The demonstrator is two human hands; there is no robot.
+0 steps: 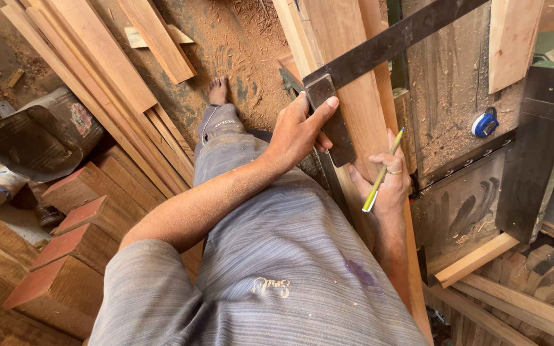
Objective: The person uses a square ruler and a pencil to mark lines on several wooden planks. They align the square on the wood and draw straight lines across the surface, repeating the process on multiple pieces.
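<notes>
A long pale wooden plank (347, 70) lies on a workbench in front of me. A dark try square (379, 48) sits across it, its thick stock (335, 125) pressed against the plank's left edge. My left hand (299, 131) grips that stock, thumb on top. My right hand (389, 182), with a ring on one finger, rests on the plank and holds a yellow-green pencil (383, 173) tilted with its tip up near the square's blade.
A blue and white tape measure (484, 123) lies on the dusty bench (450, 83). Stacked planks (107, 70) lean at the left, red-ended timber blocks (65, 250) below them. Sawdust covers the floor (238, 38), where my bare foot (218, 90) stands. Wood offcuts (476, 259) lie right.
</notes>
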